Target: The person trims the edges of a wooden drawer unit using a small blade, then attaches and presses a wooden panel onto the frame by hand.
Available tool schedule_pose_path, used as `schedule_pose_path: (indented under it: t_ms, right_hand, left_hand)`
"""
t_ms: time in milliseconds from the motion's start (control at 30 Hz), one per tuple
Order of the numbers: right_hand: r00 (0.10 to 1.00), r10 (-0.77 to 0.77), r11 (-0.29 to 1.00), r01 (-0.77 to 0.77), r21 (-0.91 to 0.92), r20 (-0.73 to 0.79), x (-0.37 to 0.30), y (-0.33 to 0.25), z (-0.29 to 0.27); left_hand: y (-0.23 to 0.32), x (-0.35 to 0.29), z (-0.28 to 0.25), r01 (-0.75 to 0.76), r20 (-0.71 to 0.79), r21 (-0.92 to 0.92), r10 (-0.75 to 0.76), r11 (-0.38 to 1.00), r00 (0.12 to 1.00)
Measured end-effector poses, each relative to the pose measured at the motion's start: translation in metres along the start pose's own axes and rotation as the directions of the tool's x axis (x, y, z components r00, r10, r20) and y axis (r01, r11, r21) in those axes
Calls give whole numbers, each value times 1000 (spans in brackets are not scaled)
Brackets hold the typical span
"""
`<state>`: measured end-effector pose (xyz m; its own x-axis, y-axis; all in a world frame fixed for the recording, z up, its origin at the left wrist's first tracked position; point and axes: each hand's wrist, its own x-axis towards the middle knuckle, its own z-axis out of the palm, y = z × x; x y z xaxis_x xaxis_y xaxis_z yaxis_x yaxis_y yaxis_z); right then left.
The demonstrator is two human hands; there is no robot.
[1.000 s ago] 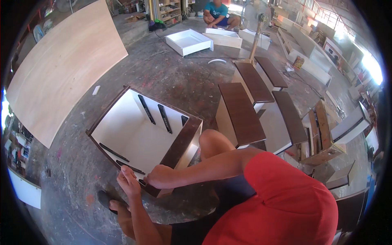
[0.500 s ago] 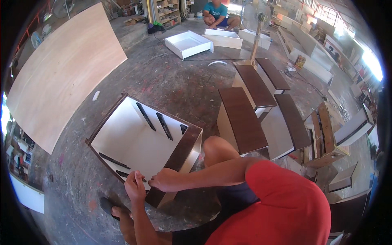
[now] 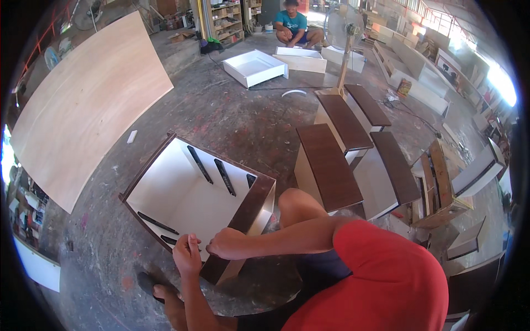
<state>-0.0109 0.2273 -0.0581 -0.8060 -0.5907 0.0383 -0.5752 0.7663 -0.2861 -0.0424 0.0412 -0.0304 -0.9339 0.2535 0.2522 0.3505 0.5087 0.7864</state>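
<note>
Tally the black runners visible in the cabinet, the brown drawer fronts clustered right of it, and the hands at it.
Left hand and right hand: 2
Runners: 5, perhaps more hidden
Drawer fronts: 4
Total: 11

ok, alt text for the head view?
A person's left hand and right hand, close together at the near corner of an open brown-edged cabinet with black runners inside. Brown-fronted drawers stand to the right; another person is farther back.

Counted: one white-lined cabinet (image 3: 190, 212), five visible black rails (image 3: 224, 177) inside, four clustered brown-topped drawers (image 3: 329, 167), and one crouching co-worker (image 3: 291, 23).
</note>
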Motion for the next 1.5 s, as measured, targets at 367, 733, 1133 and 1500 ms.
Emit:
schedule_pose_path:
  t_ms: [367, 733, 1133, 1500]
  right_hand:
    - [971, -157, 987, 150, -56, -181, 5, -21, 38]
    - [985, -121, 991, 114, -64, -122, 9, -42, 26]
    - [998, 0, 973, 15, 228, -63, 21, -43, 41]
    - [998, 36, 980, -27, 195, -43, 11, -45, 28]
  left_hand:
    - [4, 4, 3, -110, -30, -40, 109, 993, 994]
    - [12, 4, -8, -27, -52, -88, 23, 996, 998]
    - [11, 6, -4, 9, -11, -133, -10, 991, 1000]
    - [5, -5, 4, 2, 81, -191, 13, 982, 997]
